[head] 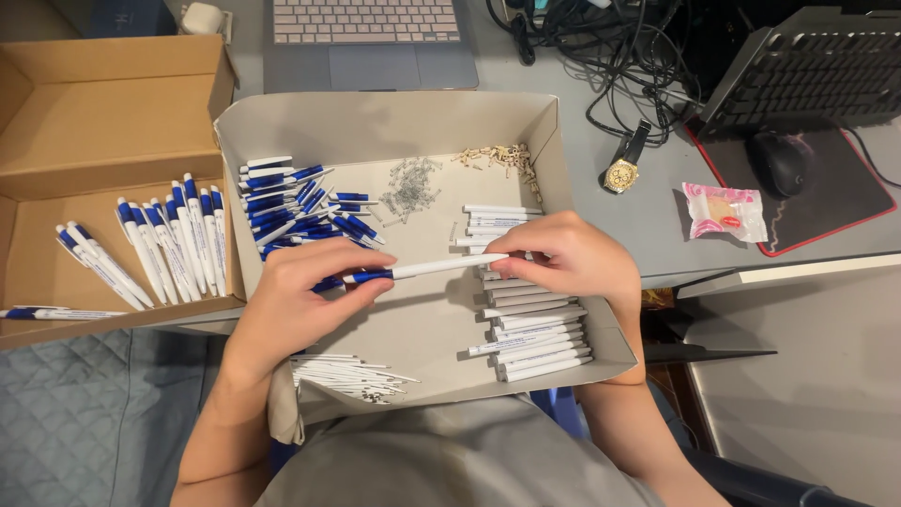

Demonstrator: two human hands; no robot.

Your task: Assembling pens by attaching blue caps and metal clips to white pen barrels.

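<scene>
A white pen with a blue end [427,269] lies level between my two hands, above a shallow grey cardboard tray [394,122]. My left hand [300,305] pinches its blue end, and my right hand [572,258] holds its white tip end. Under my right hand lie several white pen barrels [535,338] in a row. A heap of blue pen parts [296,207] fills the tray's left. Small metal springs [411,186] and tan small parts [497,157] lie at the tray's back. Thin white refills [343,374] rest near its front left corner.
A brown cardboard box [103,113] at the left holds several finished blue-and-white pens [169,246]. Behind the tray stand a laptop [366,42], tangled black cables [601,47], a gold wristwatch [621,172], a pink snack packet [725,211], a black mouse [777,161] and a black keyboard [807,70].
</scene>
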